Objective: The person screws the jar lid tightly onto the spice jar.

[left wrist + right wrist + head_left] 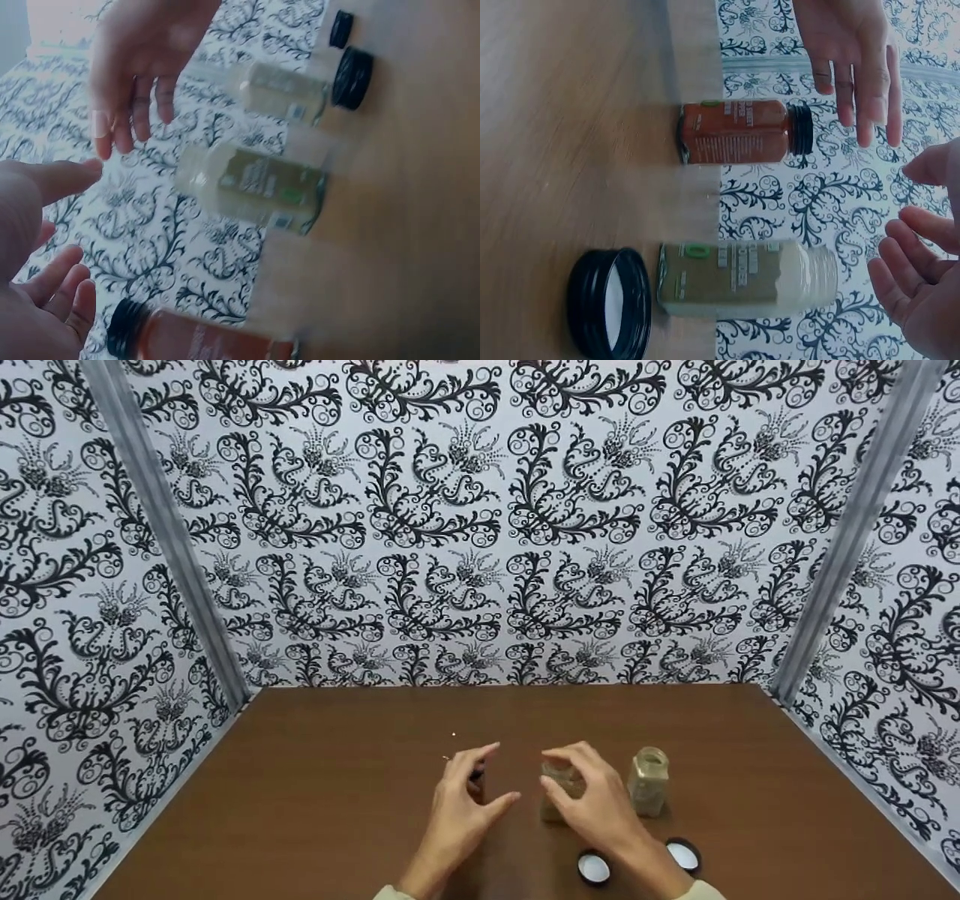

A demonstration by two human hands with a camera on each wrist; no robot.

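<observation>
Both hands hover over the table with fingers loosely spread, nothing between them. My left hand (461, 802) is above and beside a spice jar of red powder (735, 133) with a black cap, mostly hidden behind that hand in the head view. Close by my right hand (600, 802) stands an uncapped glass jar of pale greenish powder (735, 277), partly covered by the fingers in the head view. A second uncapped jar (649, 784), with similar contents, is just right of that hand. All three jars are upright.
Two black lids lie with white liners up near the right forearm: one lid (594, 868) left of it, another lid (682, 855) to its right. The brown table (337, 780) meets patterned walls (450, 585) at the back and sides.
</observation>
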